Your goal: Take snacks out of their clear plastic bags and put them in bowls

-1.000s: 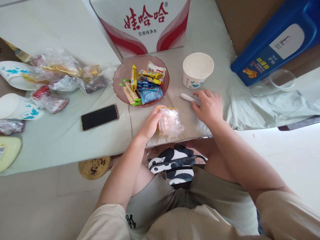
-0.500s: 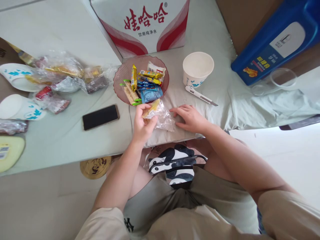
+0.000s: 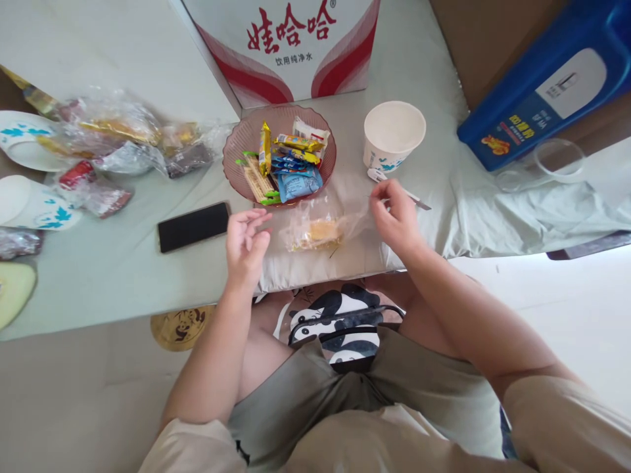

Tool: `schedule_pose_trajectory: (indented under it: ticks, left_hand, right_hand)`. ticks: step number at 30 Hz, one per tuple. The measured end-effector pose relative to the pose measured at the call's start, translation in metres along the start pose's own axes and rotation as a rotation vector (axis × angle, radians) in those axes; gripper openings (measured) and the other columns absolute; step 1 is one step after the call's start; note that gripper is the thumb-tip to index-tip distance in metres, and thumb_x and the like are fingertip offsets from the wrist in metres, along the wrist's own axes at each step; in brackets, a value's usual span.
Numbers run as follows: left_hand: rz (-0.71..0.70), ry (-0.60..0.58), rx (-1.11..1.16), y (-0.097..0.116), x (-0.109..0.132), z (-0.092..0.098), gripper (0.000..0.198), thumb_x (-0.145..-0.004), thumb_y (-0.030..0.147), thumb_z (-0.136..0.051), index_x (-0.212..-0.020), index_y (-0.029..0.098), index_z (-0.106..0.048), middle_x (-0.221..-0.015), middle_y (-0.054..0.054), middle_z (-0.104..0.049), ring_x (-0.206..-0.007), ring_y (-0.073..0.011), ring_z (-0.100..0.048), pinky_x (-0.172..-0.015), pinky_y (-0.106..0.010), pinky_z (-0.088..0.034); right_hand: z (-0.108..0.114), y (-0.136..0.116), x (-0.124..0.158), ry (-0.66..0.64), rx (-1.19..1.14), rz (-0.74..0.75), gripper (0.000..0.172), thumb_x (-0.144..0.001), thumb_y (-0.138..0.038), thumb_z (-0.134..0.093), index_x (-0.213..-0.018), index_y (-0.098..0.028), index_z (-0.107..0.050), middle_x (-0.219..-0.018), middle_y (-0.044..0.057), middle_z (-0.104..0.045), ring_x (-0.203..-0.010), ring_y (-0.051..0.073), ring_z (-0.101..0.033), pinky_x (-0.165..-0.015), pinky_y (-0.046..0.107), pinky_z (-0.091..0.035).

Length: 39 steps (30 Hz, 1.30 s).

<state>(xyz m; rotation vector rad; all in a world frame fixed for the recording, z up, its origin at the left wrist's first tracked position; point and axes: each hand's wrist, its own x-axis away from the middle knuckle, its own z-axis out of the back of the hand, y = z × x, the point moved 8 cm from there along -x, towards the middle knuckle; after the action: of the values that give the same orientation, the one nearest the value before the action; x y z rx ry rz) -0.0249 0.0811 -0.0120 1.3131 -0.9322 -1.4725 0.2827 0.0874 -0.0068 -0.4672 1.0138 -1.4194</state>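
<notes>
A clear plastic bag (image 3: 320, 226) with a yellow cake piece inside hangs just over the table's front edge. My right hand (image 3: 394, 217) pinches the bag's right end and lifts it. My left hand (image 3: 246, 243) is off the bag, to its left, fingers loosely spread and holding nothing. Behind the bag stands a pink glass bowl (image 3: 236, 157) filled with several wrapped snacks. A white utility knife (image 3: 379, 177) lies partly hidden behind my right hand, next to a white paper cup (image 3: 393, 135).
A black phone (image 3: 193, 226) lies left of my left hand. Loose snack bags (image 3: 118, 144) and paper cups (image 3: 34, 207) crowd the far left. A red-and-white water carton (image 3: 290, 46) stands behind the bowl. A blue box (image 3: 537, 85) and clear lid (image 3: 559, 157) are at right.
My left hand let go of the bag and drew back to the left. My right hand took the bag's right end and pulled it rightwards. Earlier the right hand left the knife.
</notes>
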Motion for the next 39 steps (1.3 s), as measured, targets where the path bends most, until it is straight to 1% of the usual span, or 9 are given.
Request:
schedule_pose_trajectory:
  ticks: [4, 7, 11, 14, 16, 20, 26, 32, 39]
  left_hand:
    - [-0.192, -0.188, -0.244, 0.015, 0.008, -0.032, 0.056, -0.082, 0.054, -0.072, -0.125, 0.024, -0.053, -0.134, -0.014, -0.061, -0.128, -0.0306, -0.06, -0.101, -0.045, -0.055]
    - [-0.217, -0.201, -0.367, 0.019, 0.011, -0.05, 0.053, -0.083, 0.04, -0.072, -0.129, 0.022, -0.05, -0.134, -0.014, -0.062, -0.128, -0.0285, -0.06, -0.104, -0.044, -0.053]
    - [-0.077, -0.026, -0.266, 0.011, 0.007, -0.04, 0.041, -0.085, 0.029, -0.068, -0.121, 0.024, -0.051, -0.105, -0.005, -0.064, -0.096, -0.0193, -0.067, -0.084, -0.034, -0.058]
    - [-0.001, 0.034, -0.107, 0.007, 0.006, -0.029, 0.041, -0.082, 0.029, -0.071, -0.118, 0.025, -0.051, -0.098, -0.002, -0.059, -0.08, -0.0152, -0.064, -0.071, -0.029, -0.057]
    - [0.017, 0.076, -0.055, 0.01, 0.006, -0.02, 0.043, -0.078, 0.028, -0.075, -0.115, 0.025, -0.052, -0.097, -0.001, -0.058, -0.079, -0.0146, -0.062, -0.069, -0.028, -0.055]
    - [0.077, 0.173, 0.056, 0.015, 0.004, 0.002, 0.037, -0.072, 0.022, -0.075, -0.104, 0.025, -0.056, -0.089, 0.001, -0.058, -0.074, -0.0138, -0.061, -0.068, -0.026, -0.052]
    - [0.333, 0.251, 0.162, -0.003, -0.002, 0.022, 0.024, -0.069, 0.023, -0.071, -0.09, 0.024, -0.059, -0.072, 0.003, -0.056, -0.058, -0.0111, -0.052, -0.056, -0.024, -0.044]
    - [0.453, -0.081, -0.114, -0.02, 0.005, -0.003, 0.019, -0.07, 0.033, -0.078, -0.077, 0.019, -0.068, -0.072, 0.0, -0.064, -0.069, -0.0148, -0.058, -0.064, -0.025, -0.045]
    - [0.569, 0.067, 0.078, -0.022, 0.003, -0.007, 0.027, -0.075, 0.036, -0.067, -0.057, 0.018, -0.058, -0.061, -0.001, -0.058, -0.057, -0.0119, -0.053, -0.051, -0.023, -0.04]
  right_hand:
    - [0.024, -0.014, 0.008, 0.284, 0.047, 0.143, 0.018, -0.083, -0.017, -0.054, -0.099, -0.025, -0.055, -0.098, 0.006, -0.06, -0.092, 0.022, -0.059, -0.082, 0.039, -0.051]
    - [0.015, -0.038, 0.02, 0.16, 0.06, 0.311, 0.015, -0.085, -0.015, -0.053, -0.096, -0.026, -0.057, -0.079, 0.001, -0.057, -0.073, 0.018, -0.058, -0.072, 0.034, -0.049]
    - [-0.018, -0.044, 0.032, -0.182, 0.146, 0.337, 0.014, -0.089, -0.02, -0.052, -0.098, -0.025, -0.062, -0.069, -0.001, -0.062, -0.061, 0.016, -0.059, -0.06, 0.031, -0.045]
    - [-0.037, -0.041, 0.034, -0.35, 0.217, 0.378, 0.023, -0.089, -0.025, -0.054, -0.109, -0.022, -0.065, -0.105, 0.01, -0.075, -0.099, 0.027, -0.069, -0.084, 0.039, -0.051]
    - [-0.042, -0.038, 0.033, -0.394, 0.246, 0.398, 0.036, -0.087, -0.026, -0.056, -0.121, -0.02, -0.062, -0.124, 0.014, -0.072, -0.126, 0.034, -0.06, -0.102, 0.048, -0.044]
    - [-0.041, -0.031, 0.028, -0.399, 0.288, 0.319, 0.043, -0.088, -0.032, -0.058, -0.129, -0.02, -0.058, -0.11, 0.011, -0.076, -0.121, 0.036, -0.059, -0.101, 0.051, -0.039]
    - [-0.029, -0.041, 0.027, -0.268, 0.335, 0.345, 0.021, -0.096, -0.031, -0.049, -0.106, -0.021, -0.064, -0.096, 0.01, -0.074, -0.095, 0.028, -0.062, -0.084, 0.042, -0.039]
    - [-0.046, -0.038, 0.032, -0.351, 0.391, 0.408, 0.037, -0.09, -0.024, -0.053, -0.125, -0.019, -0.062, -0.128, 0.014, -0.071, -0.136, 0.036, -0.049, -0.106, 0.052, -0.033]
    - [-0.031, -0.046, 0.029, -0.225, 0.361, 0.469, 0.017, -0.091, -0.022, -0.055, -0.096, -0.022, -0.071, -0.083, 0.007, -0.071, -0.096, 0.028, -0.063, -0.092, 0.047, -0.041]
